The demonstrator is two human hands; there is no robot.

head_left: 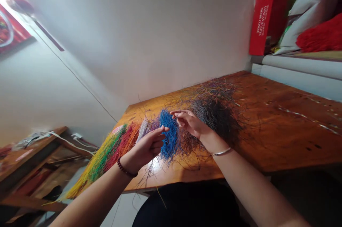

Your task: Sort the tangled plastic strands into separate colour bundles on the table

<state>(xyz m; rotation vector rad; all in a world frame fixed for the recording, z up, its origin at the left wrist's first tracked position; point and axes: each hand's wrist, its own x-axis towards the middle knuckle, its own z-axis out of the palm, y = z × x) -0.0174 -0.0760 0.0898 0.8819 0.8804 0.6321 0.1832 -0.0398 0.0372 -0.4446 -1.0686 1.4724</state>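
Both of my hands are raised over bundles of thin coloured wire-like strands. My left hand (151, 142) is closed, its thumb and forefinger pinched together and its other fingers curled in. Anything in that pinch is too thin to make out. Close by on the right, my right hand (191, 123) has its thumb and fingertips drawn together, pointing left; what they hold cannot be seen clearly. Just behind and below the hands lies a blue bundle of strands (169, 141). A dark grey heap of strands (213, 115) spreads beyond my right hand.
Yellow strands (89, 164), green strands (103, 161) and red strands (120, 145) lie leftward on the wooden table (269, 127), the yellow ones reaching past its edge. Mixed strands (213, 90) lie at the back. A red box (263, 13) stands on a ledge at the right.
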